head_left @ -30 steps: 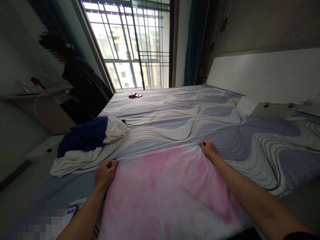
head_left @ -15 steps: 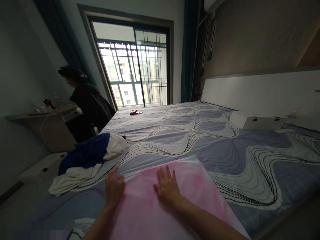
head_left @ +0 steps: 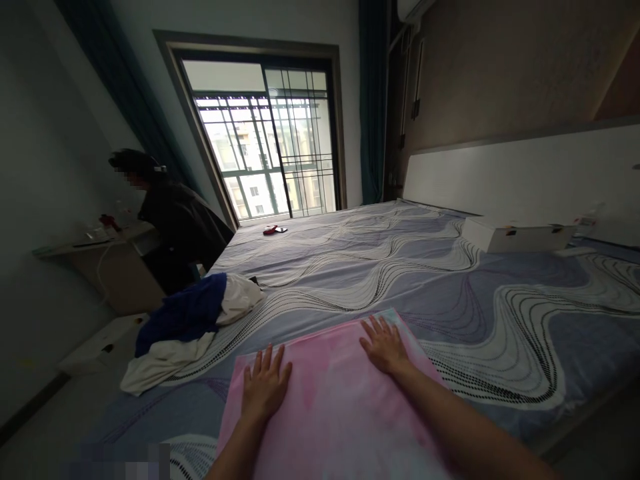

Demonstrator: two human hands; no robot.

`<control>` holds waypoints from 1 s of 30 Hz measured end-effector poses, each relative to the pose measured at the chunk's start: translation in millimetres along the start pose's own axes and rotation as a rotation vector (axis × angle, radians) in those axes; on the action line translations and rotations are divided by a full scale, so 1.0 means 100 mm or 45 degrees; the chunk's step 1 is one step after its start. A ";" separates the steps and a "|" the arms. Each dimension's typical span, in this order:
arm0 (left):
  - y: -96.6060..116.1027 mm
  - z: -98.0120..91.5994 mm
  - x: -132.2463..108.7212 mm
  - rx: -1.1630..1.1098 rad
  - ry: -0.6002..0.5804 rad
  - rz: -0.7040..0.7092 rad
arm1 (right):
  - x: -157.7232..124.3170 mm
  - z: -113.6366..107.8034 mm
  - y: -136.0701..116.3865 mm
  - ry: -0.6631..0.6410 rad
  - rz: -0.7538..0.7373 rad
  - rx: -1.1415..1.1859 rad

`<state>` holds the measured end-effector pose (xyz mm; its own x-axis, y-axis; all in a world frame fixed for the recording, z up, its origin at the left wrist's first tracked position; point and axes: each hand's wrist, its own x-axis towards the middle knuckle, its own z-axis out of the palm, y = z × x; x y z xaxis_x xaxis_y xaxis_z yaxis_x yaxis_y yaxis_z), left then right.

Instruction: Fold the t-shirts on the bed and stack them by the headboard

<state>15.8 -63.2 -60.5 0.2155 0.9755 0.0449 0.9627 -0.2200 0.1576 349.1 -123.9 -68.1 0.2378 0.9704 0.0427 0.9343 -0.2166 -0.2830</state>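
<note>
A pink and pale-blue cloth [head_left: 330,407] is spread flat on the bed, its far edge running straight across and its near part out of the frame. My left hand [head_left: 265,385] lies palm down near the cloth's far left corner, fingers spread. Close to the far right corner, my right hand [head_left: 384,343] also rests flat on the fabric with its fingers apart. Neither hand grips anything. Whether the cloth is a single layer or folded, I cannot tell.
Beneath lies a grey bedsheet [head_left: 320,267] with wavy lines. Crumpled blue and white clothes [head_left: 187,310] sit at the bed's left edge. A white box [head_left: 520,237] stands by the headboard [head_left: 525,170]. A person in dark clothes [head_left: 175,213] is at a desk [head_left: 123,260] on the left.
My right hand has slid right and away toward the cloth's far right corner. The left hand has moved right from the left edge and now lies flat. The view has shifted slightly.
</note>
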 end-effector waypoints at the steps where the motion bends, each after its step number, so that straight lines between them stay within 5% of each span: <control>1: -0.09 -0.01 -0.02 0.032 0.015 -0.018 | -0.02 -0.01 0.16 0.013 0.041 -0.029; 7: -0.48 -0.08 -0.24 0.101 0.011 -0.132 | -0.20 0.00 0.92 0.060 0.216 -0.182; 10: -0.50 -0.14 -0.38 0.079 -0.002 -0.183 | -0.19 -0.15 0.98 -0.134 0.316 -0.130; 13: -0.34 -0.15 -0.59 -0.020 0.053 -0.290 | -0.27 -0.30 0.70 -0.293 0.492 -0.043; 15: -0.13 -0.08 -0.78 -0.041 0.190 -0.256 | -0.49 -0.24 0.36 -0.133 0.408 -0.073; 17: 0.10 0.04 -0.97 -0.035 0.282 -0.006 | -0.82 -0.03 -0.02 0.072 0.008 -0.081; 19: 0.27 0.16 -1.15 -0.051 0.199 0.253 | -1.17 0.21 -0.29 0.028 -0.336 0.036; 21: 0.34 0.22 -1.30 -0.050 0.077 0.347 | -1.46 0.37 -0.37 -0.013 -0.430 0.104; 24: 0.21 0.18 -1.48 0.014 0.063 0.258 | -1.66 0.33 -0.14 0.004 -0.325 0.087; 30: -0.18 0.06 -1.76 0.149 0.104 0.069 | -1.61 0.03 0.52 0.098 -0.082 -0.103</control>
<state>-38.3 -230.9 -76.8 0.2580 0.9572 0.1309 0.9636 -0.2648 0.0367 358.7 -290.9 -92.8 0.1933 0.9722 0.1324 0.9660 -0.1650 -0.1989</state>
